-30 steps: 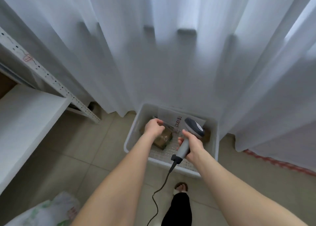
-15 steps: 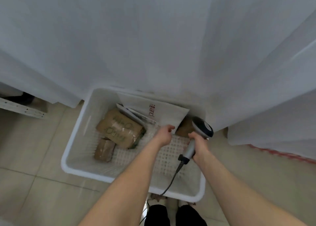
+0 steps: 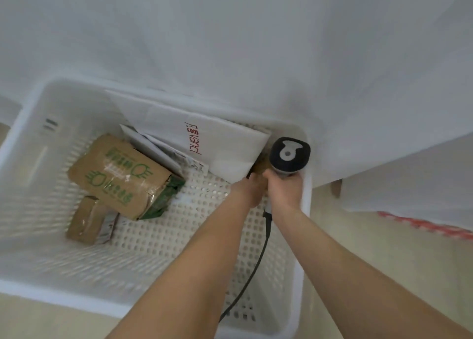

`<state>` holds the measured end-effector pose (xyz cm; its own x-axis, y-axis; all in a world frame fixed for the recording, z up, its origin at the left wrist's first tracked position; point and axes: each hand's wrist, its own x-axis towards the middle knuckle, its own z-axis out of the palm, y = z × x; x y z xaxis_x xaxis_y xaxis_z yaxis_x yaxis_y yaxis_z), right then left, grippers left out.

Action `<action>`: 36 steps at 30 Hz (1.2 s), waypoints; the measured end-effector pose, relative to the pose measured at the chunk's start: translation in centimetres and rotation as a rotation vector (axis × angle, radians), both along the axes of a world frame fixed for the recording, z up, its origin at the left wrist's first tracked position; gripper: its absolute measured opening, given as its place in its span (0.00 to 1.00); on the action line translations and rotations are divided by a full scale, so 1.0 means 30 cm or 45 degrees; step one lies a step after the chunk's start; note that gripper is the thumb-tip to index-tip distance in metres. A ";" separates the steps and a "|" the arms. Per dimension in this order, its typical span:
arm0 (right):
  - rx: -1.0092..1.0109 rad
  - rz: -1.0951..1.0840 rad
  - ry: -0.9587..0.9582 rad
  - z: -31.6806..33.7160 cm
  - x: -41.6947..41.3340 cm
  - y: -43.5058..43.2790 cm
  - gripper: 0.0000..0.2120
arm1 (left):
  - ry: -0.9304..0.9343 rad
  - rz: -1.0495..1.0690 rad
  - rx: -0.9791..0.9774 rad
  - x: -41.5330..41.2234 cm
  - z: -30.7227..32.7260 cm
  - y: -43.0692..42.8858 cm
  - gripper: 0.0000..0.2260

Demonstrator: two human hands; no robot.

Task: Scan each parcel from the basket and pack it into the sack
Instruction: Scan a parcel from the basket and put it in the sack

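We log both forearms (image 3: 202, 262) bare right to the frame edge; left hand (image 3: 248, 190) and right hand (image 3: 284, 188) likewise bare

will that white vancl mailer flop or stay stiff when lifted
The white mailer probably flops: it looks like a thin, flat bag leaning on the basket wall. It is likely light for its size, since it shows little bulge. Its smooth surface may be slippery.

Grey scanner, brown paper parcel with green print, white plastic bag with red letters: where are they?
Grey scanner (image 3: 290, 154): head view, top of its head.
Brown paper parcel with green print (image 3: 120, 174): head view, printed top face.
White plastic bag (image 3: 227, 144): head view, beside red letters.
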<state>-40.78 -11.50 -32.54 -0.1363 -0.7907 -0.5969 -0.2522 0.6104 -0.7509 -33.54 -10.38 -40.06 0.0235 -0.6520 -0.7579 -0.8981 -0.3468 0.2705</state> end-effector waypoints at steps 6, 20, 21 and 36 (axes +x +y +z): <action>-0.054 0.075 0.091 -0.020 -0.004 0.024 0.06 | -0.131 -0.037 -0.141 0.055 -0.013 0.095 0.27; 0.591 -0.098 -0.283 -0.259 0.020 0.060 0.09 | 0.060 0.710 -0.172 0.177 -0.163 0.196 0.37; 0.590 -0.084 -0.300 -0.279 0.021 0.057 0.11 | 0.067 0.699 -0.185 0.185 -0.182 0.185 0.39; 0.662 -0.057 -0.338 -0.027 0.029 0.116 0.08 | 0.103 1.319 -0.127 0.286 0.076 0.330 0.27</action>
